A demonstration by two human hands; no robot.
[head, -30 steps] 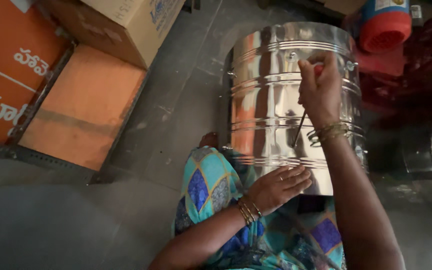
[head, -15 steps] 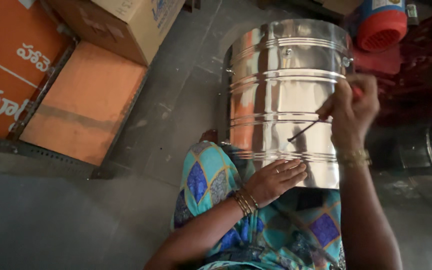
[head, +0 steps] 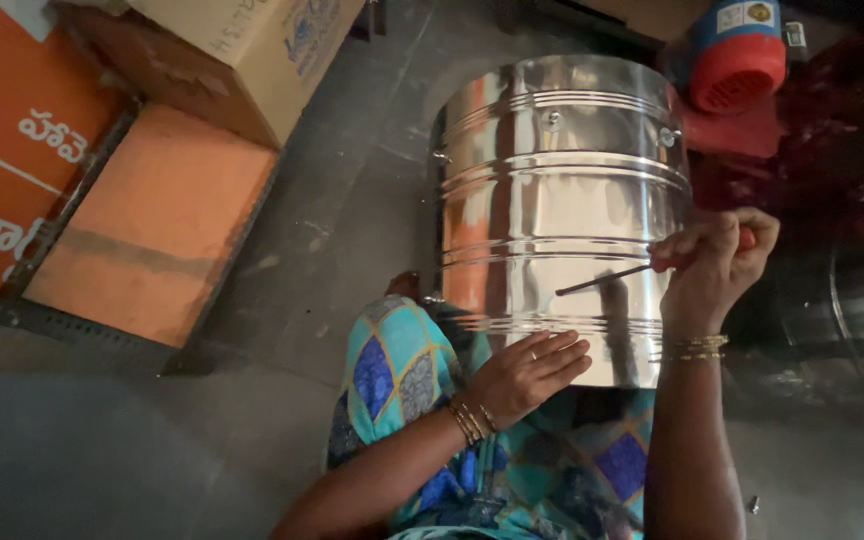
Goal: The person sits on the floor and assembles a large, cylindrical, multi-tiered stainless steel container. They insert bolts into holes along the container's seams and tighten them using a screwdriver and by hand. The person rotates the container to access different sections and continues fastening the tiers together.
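Note:
A large shiny steel drum (head: 562, 200) with ribbed bands lies on its side against my lap. My left hand (head: 527, 372) rests flat on the drum's near end, fingers together, bangles at the wrist. My right hand (head: 717, 265) is closed round a thin tool with a red handle (head: 602, 280). The tool's dark metal tip touches the drum's side near the lower bands. My knee in blue and teal patterned cloth (head: 392, 370) sits just left of the drum.
Orange printed boards (head: 152, 220) and a cardboard box (head: 252, 50) lie on the grey floor at the left. A blue and red container (head: 742, 50) stands beyond the drum. Dark metal vessels (head: 852, 290) crowd the right side.
My right hand has come down from the drum's upper right rim to its lower side, carrying the tool. The left hand has stayed on the drum's near end.

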